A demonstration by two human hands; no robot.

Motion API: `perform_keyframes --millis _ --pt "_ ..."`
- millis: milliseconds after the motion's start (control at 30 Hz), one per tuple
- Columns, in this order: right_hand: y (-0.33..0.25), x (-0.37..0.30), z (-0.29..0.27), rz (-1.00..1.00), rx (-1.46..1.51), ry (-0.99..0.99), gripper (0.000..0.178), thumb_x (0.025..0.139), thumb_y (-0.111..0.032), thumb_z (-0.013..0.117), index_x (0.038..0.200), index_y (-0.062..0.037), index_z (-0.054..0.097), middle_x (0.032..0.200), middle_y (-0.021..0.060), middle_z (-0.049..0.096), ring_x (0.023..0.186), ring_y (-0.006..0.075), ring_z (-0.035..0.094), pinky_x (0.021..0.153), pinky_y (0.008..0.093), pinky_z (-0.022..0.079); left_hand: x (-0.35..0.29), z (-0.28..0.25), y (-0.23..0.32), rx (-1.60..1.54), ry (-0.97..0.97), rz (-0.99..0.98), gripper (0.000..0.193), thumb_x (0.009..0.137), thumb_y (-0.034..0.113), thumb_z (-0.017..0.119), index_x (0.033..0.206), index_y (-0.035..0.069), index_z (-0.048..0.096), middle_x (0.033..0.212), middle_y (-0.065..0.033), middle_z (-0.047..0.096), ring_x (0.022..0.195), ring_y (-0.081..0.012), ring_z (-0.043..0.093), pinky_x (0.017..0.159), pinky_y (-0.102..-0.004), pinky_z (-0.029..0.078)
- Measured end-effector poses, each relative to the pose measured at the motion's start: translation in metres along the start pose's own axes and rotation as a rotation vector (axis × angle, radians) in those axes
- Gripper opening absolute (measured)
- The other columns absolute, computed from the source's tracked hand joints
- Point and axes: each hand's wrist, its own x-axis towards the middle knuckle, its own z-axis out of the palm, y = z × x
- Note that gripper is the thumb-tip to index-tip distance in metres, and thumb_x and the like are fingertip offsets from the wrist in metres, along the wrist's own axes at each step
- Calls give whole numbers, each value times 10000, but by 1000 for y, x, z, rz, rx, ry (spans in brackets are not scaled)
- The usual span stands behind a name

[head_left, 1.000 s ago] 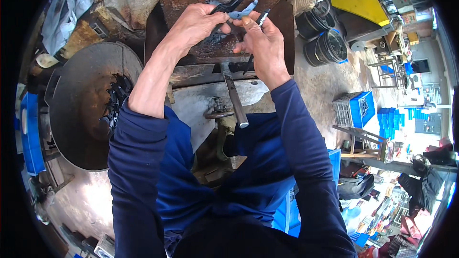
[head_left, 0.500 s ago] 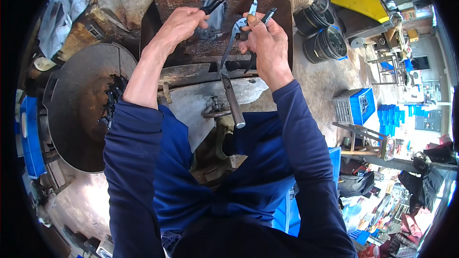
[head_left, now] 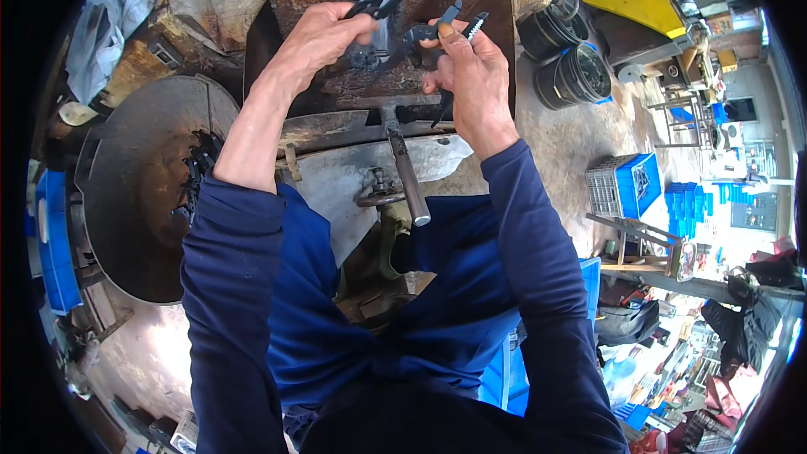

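Observation:
My left hand (head_left: pixel 332 34) is closed around a dark metal piece (head_left: pixel 376 5) whose two prongs point away up and right, over a worktop darkened with soot. To its right, my right hand (head_left: pixel 471 76) pinches dark, plier-like metal parts between thumb and fingers. One has a blunt grey tip (head_left: pixel 451 13); another carries a toothed edge (head_left: pixel 477 27). A curved end beside the thumb is smeared by motion. Below that hand a thin dark leg sticks out. The hands are apart, with a grey worn patch (head_left: pixel 380 40) between them.
A metal bar handle (head_left: pixel 408 172) juts toward me from the bench front, beside a small handwheel (head_left: pixel 382 197). A large round pan (head_left: pixel 126 202) with black pieces stands at left. Black buckets (head_left: pixel 572 76) and a blue crate (head_left: pixel 636 185) sit at right.
The left hand's dark piece has turned, and its prongs now show further apart. In the right hand, the long curved part that hung down toward the bar has swung up and blurred.

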Motion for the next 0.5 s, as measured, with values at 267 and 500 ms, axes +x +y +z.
perform_keyframes --millis 267,500 --pt "5 4 -1 -7 6 -24 238 980 -180 617 1130 5 620 949 105 686 496 62 367 522 314 485 -20 21 28 -105 -149 226 177 897 235 672 879 65 720 679 20 635 654 -41 476 633 -251 344" --pt "5 2 2 -1 -33 -24 254 980 -178 610 1148 13 619 972 110 695 495 60 369 529 309 499 -2 5 7 -41 -141 259 176 934 229 679 996 69 717 708 43 627 640 -18 489 599 -226 354"
